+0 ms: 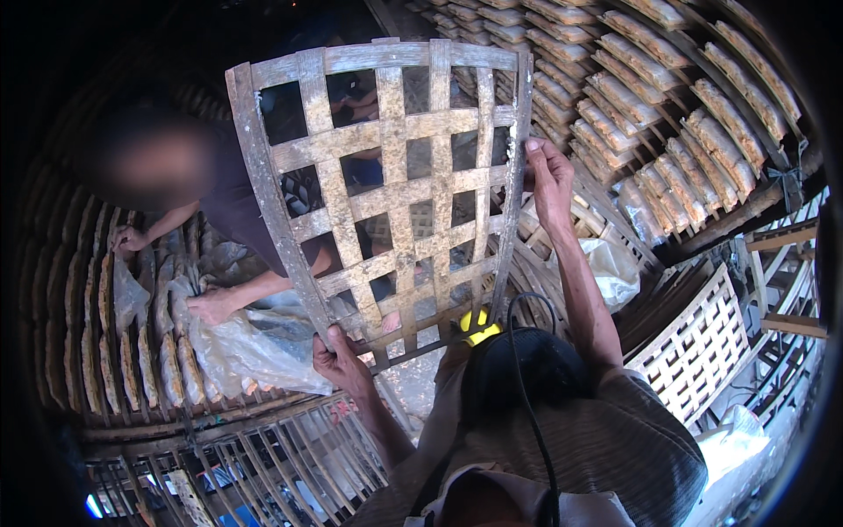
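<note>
In front of me a large openwork tray of woven bamboo slats (pixel 393 132) is held up, tilted, with a wooden frame along its sides. Its slats are tan, worn and speckled with dark stains, and no load lies on it. My left hand (pixel 344 358) grips the frame at the lower left corner. Higher up, my right hand (pixel 551 176) has its fingers closed on the right side rail. Through the square gaps, part of the ground and the dim space behind show.
At left a co-worker's hand (pixel 213 306) rests on clear plastic sheeting (pixel 250 351) over rows of slab-like packs. Racks of similar wrapped packs (pixel 632 97) rise at upper right. Another woven tray (pixel 698 351) leans at lower right, near a plastic bag (pixel 612 274). Slatted wooden racking (pixel 290 457) stands lower left.
</note>
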Motion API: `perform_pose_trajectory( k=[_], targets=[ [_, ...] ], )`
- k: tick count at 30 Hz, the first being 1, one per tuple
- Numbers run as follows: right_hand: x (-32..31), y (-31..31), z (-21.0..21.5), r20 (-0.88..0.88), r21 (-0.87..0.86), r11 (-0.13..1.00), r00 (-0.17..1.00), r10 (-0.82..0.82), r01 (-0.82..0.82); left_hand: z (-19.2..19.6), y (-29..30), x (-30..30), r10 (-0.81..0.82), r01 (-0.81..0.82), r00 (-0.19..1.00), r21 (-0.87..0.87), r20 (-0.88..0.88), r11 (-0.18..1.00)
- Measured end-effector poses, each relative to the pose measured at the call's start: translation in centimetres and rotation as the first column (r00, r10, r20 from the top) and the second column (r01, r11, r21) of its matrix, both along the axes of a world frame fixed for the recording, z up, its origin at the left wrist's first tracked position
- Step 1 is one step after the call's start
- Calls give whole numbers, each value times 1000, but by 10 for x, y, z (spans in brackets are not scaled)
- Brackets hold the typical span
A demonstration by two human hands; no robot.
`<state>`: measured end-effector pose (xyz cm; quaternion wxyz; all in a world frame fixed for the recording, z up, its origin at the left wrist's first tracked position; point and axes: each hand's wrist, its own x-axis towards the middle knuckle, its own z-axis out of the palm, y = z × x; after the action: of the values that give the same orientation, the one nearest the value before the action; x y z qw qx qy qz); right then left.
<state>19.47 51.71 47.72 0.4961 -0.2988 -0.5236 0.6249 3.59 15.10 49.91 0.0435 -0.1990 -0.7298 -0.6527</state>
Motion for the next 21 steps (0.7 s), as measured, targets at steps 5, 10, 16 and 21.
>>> perform_pose_trajectory(
  k=[5,10,16,21],
  targets=[
    [-15,-20,25,35,358,877,934,-355,320,-1,-3,0,-5,4,1000,53,16,999],
    [-15,-19,24,137,684,663,840,-525,303,-4,-6,-2,-36,37,999,31,-30,999],
    [-18,-28,25,164,555,773,871,-464,307,-1,-4,2,-35,36,999,57,-25,998],
    [-19,-18,12,5,577,738,902,-431,350,-2,-3,2,-49,50,998,39,-41,998]
  ],
)
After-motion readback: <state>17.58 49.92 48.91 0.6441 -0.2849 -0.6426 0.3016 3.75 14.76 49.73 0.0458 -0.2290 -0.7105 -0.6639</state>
